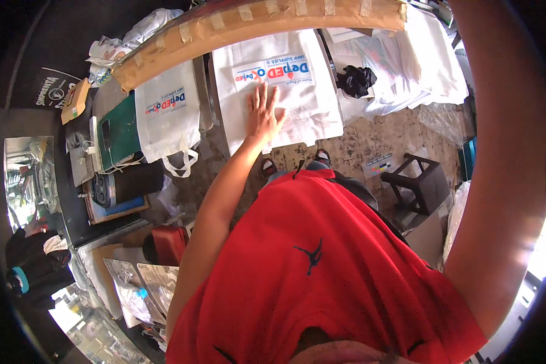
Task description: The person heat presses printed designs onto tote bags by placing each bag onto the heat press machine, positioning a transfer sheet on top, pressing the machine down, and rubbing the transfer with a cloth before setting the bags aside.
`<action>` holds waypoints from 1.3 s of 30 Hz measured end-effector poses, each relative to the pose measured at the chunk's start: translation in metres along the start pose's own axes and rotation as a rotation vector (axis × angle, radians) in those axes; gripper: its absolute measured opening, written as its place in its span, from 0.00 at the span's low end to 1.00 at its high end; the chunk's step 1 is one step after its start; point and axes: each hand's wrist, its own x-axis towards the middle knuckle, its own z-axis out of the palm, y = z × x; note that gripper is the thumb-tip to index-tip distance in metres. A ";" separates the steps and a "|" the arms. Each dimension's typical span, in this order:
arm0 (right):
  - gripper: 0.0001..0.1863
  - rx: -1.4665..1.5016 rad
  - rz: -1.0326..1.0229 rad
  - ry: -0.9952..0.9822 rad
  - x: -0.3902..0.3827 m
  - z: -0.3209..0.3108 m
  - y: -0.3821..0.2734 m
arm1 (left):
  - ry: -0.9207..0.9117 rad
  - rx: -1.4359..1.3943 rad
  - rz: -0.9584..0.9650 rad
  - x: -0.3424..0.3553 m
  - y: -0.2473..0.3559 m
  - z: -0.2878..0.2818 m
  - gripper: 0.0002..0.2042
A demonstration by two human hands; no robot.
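Cardboard: a yellow-brown flat piece sits at the far left, near the dark wall.
Green panel: a dark green flat rectangular panel lies to its right, lower down.
Looped bag: a smaller-looking white fabric bag with blue and red print lies just beside the panel, its handles hanging toward me.
Taped bar: a long tan bar with pale tape strips stretches across the top of my view.
Left hand: my left hand rests palm down, fingers extended and slightly apart, clamped on nothing.
Bag under my palm: the large white fabric bag with blue and red print lies spread flat in front of me, below the bar.
Black cloth: a crumpled black fabric bundle sits just right of that bag.
Stool: a dark open-framed stool stands on the floor, nearer my body.
Right hand: outside the view, so I cannot tell its state; my bare right arm reaches up to the top edge.
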 end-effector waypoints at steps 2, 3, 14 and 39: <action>0.19 0.003 0.003 0.014 0.000 0.000 0.000 | 0.004 0.003 0.005 0.000 0.000 0.001 0.37; 0.19 0.006 0.005 0.017 -0.001 0.000 0.000 | 0.009 0.003 0.007 0.000 0.000 0.001 0.37; 0.19 0.022 0.004 0.033 -0.004 0.004 0.001 | 0.007 0.038 0.001 0.000 0.000 -0.002 0.37; 0.19 -0.398 -0.517 0.378 0.110 -0.017 -0.084 | -0.812 -1.339 0.432 -0.010 0.106 -0.240 0.26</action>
